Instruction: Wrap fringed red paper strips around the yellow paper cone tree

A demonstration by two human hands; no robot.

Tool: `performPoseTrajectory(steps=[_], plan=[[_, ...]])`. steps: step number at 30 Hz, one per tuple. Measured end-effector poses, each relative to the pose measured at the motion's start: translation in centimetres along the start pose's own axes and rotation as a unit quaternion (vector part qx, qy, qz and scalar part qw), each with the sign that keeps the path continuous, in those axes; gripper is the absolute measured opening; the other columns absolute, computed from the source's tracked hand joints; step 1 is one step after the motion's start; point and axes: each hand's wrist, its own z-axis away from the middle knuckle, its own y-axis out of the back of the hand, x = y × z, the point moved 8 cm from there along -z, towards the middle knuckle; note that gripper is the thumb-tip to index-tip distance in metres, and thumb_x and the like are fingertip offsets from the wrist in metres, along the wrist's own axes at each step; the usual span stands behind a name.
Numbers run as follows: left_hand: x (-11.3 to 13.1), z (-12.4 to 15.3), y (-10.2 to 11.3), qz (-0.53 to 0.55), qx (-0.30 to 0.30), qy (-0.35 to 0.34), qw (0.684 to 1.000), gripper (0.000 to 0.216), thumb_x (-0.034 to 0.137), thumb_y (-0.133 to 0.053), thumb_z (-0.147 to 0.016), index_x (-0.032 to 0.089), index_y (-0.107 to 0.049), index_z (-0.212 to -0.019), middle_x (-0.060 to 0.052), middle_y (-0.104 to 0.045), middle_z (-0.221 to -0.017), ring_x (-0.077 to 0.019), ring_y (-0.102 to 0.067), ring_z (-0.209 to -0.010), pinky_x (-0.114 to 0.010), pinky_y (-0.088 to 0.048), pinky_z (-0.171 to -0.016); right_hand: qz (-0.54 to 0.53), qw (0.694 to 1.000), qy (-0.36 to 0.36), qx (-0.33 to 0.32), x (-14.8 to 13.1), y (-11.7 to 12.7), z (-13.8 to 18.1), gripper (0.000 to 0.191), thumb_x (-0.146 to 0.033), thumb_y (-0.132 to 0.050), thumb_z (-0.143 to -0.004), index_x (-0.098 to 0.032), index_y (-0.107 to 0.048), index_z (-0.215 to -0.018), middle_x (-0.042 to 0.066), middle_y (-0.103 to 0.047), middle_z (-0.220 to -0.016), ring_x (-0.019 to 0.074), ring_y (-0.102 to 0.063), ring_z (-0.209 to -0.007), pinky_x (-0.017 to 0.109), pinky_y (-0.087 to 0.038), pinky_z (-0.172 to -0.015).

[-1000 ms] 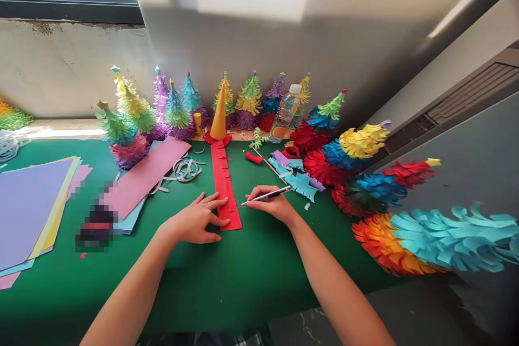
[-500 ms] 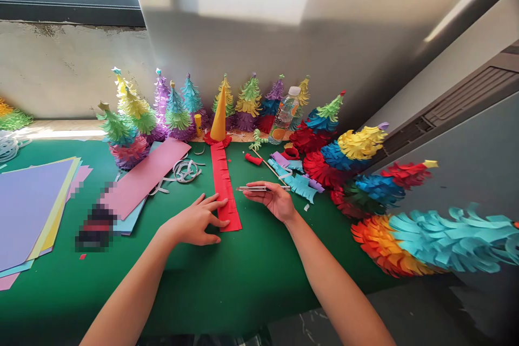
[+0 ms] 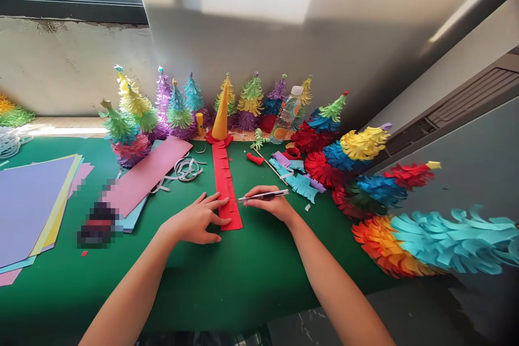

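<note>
A red paper strip (image 3: 224,178) with slits along its right edge lies lengthwise on the green table, its far end at the base of a yellow paper cone (image 3: 220,119). My left hand (image 3: 198,220) rests on the strip's near part, fingers spread and pressing it flat. Between the fingers of my right hand (image 3: 271,204) is a slim craft knife (image 3: 265,195), its tip at the strip's right edge. Red fringed paper (image 3: 211,139) rings the foot of the cone.
Fringed paper trees (image 3: 249,97) line the wall, with more (image 3: 438,238) along the right side. A plastic bottle (image 3: 287,116) stands behind paper scraps (image 3: 298,184). Leftward lie a pink sheet (image 3: 148,175), white paper ribbon (image 3: 188,169) and stacked coloured sheets (image 3: 32,205).
My right hand has turned the craft knife from nearly level to a slant and brought its tip to the strip's right edge. My left hand stays on the strip.
</note>
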Motion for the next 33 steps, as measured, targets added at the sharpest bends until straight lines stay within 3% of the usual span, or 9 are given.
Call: performPoseTrajectory(steps=[3,6,15,22,28,33], plan=[[0.0,0.0,0.0,-0.003,0.003,0.004,1.0,0.057,0.038,-0.063,-0.074,0.038,-0.047,-0.128,-0.001,-0.02,-0.151,-0.0305,-0.012,-0.139,-0.055,-0.007,-0.111,0.083,0.995,-0.007,-0.046,0.0,-0.9,0.2,0.023,-0.035,-0.075,-0.064,-0.016,-0.071,-0.076,0.003,-0.069,-0.066,0.0145,-0.061,-0.059,0.025,-0.046,-0.055],[0.1,-0.1,-0.1,-0.006,0.002,0.007,1.0,0.058,0.039,-0.064,-0.074,0.038,-0.047,-0.129,-0.001,-0.019,-0.151,-0.0303,-0.011,-0.139,-0.055,-0.008,-0.111,0.108,0.992,-0.002,-0.058,0.0,-1.1,0.2,0.022,-0.036,-0.072,-0.066,-0.015,-0.071,-0.075,0.002,-0.066,-0.064,0.0123,-0.057,-0.057,0.023,-0.042,-0.052],[0.3,0.0,-0.3,-0.009,-0.011,0.004,1.0,0.056,0.041,-0.065,-0.072,0.039,-0.049,-0.126,-0.002,-0.015,-0.152,-0.0312,-0.009,-0.139,-0.057,-0.007,-0.11,0.142,0.987,0.021,-0.07,-0.2,-1.3,0.4,0.019,-0.034,-0.069,-0.069,-0.016,-0.071,-0.074,0.002,-0.066,-0.064,0.0116,-0.054,-0.056,0.022,-0.04,-0.051],[0.4,-0.1,-0.4,-0.008,-0.007,0.005,1.0,0.053,0.041,-0.065,-0.072,0.038,-0.052,-0.124,-0.003,-0.017,-0.152,-0.0312,-0.01,-0.139,-0.056,-0.008,-0.11,0.146,0.985,0.038,-0.09,-0.4,-1.9,0.3,0.018,-0.032,-0.069,-0.071,-0.016,-0.072,-0.079,0.005,-0.07,-0.074,0.0148,-0.06,-0.064,0.025,-0.044,-0.057],[0.3,-0.1,-0.4,-0.009,-0.006,0.001,1.0,0.053,0.042,-0.065,-0.072,0.037,-0.053,-0.123,-0.003,-0.016,-0.152,-0.0323,-0.009,-0.139,-0.056,-0.008,-0.11,0.143,0.985,0.037,-0.089,-0.5,-2.1,0.3,0.018,-0.033,-0.068,-0.072,-0.018,-0.072,-0.081,0.005,-0.071,-0.077,0.0158,-0.062,-0.067,0.026,-0.046,-0.06],[0.2,0.1,-0.5,0.0,-0.015,-0.006,1.0,0.055,0.043,-0.065,-0.072,0.038,-0.052,-0.124,-0.002,-0.013,-0.153,-0.0334,-0.007,-0.139,-0.058,-0.007,-0.109,0.129,0.991,0.029,-0.034,-0.5,-1.2,0.5,0.021,-0.036,-0.07,-0.07,-0.017,-0.07,-0.078,0.003,-0.068,-0.067,0.0136,-0.058,-0.058,0.024,-0.044,-0.053]])
